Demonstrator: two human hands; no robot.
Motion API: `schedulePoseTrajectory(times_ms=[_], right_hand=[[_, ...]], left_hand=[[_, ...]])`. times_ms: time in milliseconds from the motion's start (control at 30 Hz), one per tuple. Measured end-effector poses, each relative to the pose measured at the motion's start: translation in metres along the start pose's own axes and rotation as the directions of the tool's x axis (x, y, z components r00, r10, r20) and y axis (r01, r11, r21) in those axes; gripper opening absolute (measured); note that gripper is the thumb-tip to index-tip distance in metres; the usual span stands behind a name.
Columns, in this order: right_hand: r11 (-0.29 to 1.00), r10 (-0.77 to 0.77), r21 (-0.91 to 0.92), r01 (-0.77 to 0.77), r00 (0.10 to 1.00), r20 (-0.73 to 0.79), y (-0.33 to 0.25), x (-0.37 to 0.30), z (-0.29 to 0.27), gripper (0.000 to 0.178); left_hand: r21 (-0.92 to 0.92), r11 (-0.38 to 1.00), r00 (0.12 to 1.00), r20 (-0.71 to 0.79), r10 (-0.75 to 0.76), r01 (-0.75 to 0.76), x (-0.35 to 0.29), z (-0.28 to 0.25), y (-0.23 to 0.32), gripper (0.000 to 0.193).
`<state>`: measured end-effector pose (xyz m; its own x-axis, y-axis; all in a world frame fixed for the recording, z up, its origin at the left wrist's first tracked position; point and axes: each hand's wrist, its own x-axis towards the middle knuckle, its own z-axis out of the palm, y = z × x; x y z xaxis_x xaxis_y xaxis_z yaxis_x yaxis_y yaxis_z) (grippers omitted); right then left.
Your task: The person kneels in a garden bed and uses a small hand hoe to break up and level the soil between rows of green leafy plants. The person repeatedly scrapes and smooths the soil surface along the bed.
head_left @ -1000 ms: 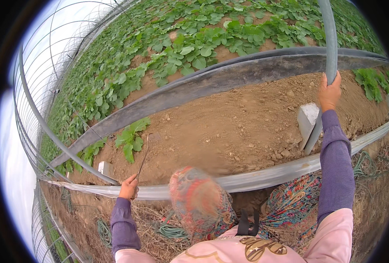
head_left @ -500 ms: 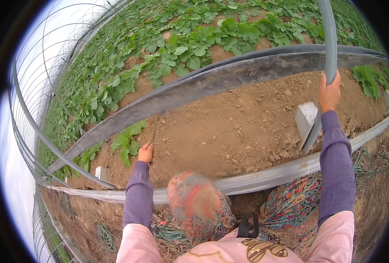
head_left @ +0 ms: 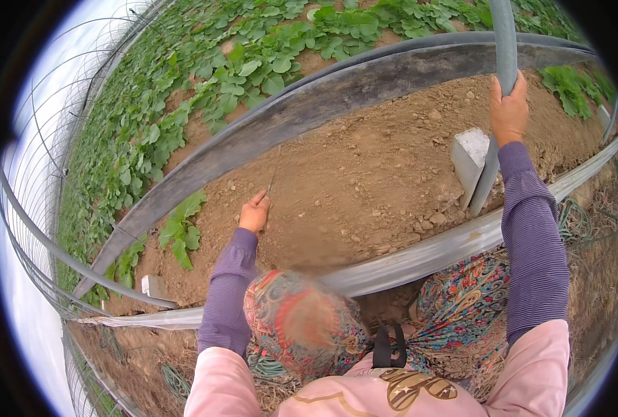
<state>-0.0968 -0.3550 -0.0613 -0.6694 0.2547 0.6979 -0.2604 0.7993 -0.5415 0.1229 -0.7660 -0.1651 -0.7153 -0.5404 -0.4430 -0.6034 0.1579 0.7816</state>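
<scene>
My left hand (head_left: 254, 211) is closed around a thin, narrow tool (head_left: 273, 179), perhaps a rod or a slim blade. Its far part points away over the bare brown soil (head_left: 364, 174), and I cannot tell whether the tip touches the ground. My right hand (head_left: 509, 112) wraps round a grey pipe (head_left: 505, 42), which slants down into the soil beside a pale concrete block (head_left: 470, 156). A leafy green plant (head_left: 182, 228) grows to the left of my left hand.
A dark plastic strip (head_left: 364, 90) runs across the bed, with dense leafy plants (head_left: 253, 69) beyond. Clear film (head_left: 420, 249) lies rolled along the near edge. Curved greenhouse hoops (head_left: 65, 254) rise at the left, near coiled green cord (head_left: 175, 381).
My left hand has moved right and away from the left plant, with the thin tool still in it. My right hand keeps hold of the pipe while the whole view has shifted.
</scene>
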Motion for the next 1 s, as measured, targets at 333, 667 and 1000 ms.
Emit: schedulePoseTrajectory(times_ms=[333,667,1000], right_hand=[[0.999,0.036,0.003,-0.036,0.999,0.024,-0.001,-0.001,0.003,0.046],[0.999,0.014,0.041,-0.014,1.0,0.013,-0.002,-0.002,0.002,0.045],[1.0,0.022,0.014,-0.022,1.0,0.018,-0.004,-0.003,-0.003,0.044]], left_hand=[[-0.123,0.991,0.996,-0.055,-0.068,0.061,0.021,0.017,0.012,0.041],[-0.072,0.971,0.963,0.129,0.236,-0.229,-0.012,0.036,0.021,0.039],[-0.109,0.967,0.942,0.223,0.251,-0.232,-0.031,0.051,0.049,0.034]])
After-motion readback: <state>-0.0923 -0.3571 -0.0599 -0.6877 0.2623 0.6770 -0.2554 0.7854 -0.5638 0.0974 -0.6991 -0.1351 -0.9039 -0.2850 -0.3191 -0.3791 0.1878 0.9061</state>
